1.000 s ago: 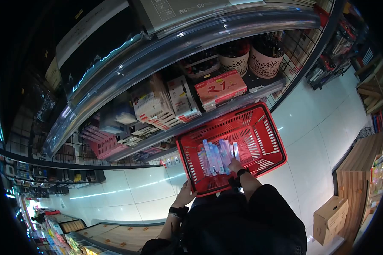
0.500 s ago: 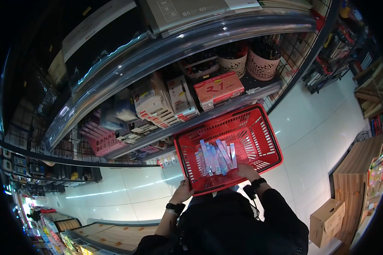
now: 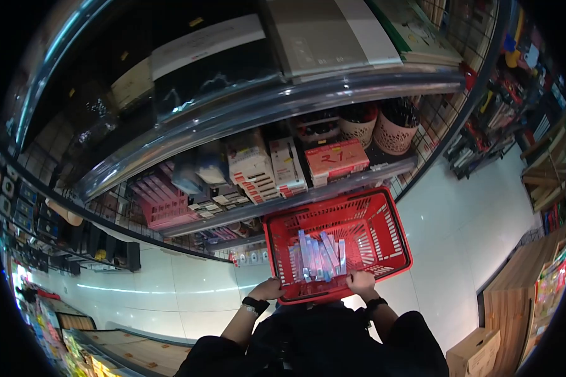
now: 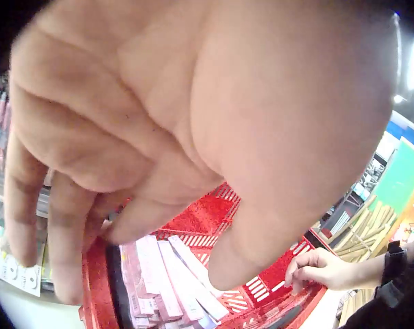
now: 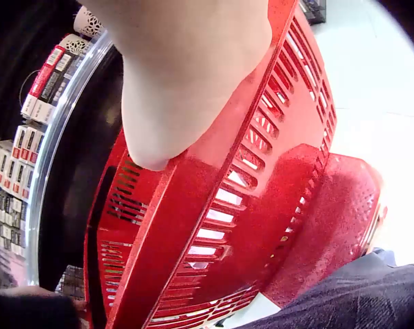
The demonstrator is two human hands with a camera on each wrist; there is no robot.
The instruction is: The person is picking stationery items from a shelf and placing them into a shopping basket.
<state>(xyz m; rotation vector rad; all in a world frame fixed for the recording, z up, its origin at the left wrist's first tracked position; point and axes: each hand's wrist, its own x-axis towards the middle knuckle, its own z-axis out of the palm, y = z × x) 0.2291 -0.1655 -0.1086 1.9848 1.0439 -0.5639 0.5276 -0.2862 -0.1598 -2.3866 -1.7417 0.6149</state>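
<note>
A red shopping basket [image 3: 289, 229] is held before the body, under the shelf front. Several slim pale pink and blue boxes [image 3: 324, 256] lie in a loose row inside it, towards the left. At the basket's near left corner my left hand [image 3: 268, 289] grips the rim. Its thumb is on the inner side and its fingers [image 4: 66, 253] hang outside, in the left wrist view. My right hand [image 3: 361, 282] curls over the near rim, right of the boxes. In the right wrist view that hand [image 5: 186, 75] covers part of the rim, its fingertips hidden.
Just beyond the basket runs a low shelf [image 3: 251, 202] with boxed goods, a red box [image 3: 337, 161] and patterned pink pots [image 3: 396, 129]. Large notebooks lie on the shelf above. At the right a cardboard carton [image 3: 475, 353] stands beside a wooden display unit [image 3: 516, 295]; tiled floor [image 3: 443, 232] lies between.
My right hand has left the slim boxes inside the basket and taken the near rim. The left hand stays at the left corner. The head view has tilted up towards the shelves.
</note>
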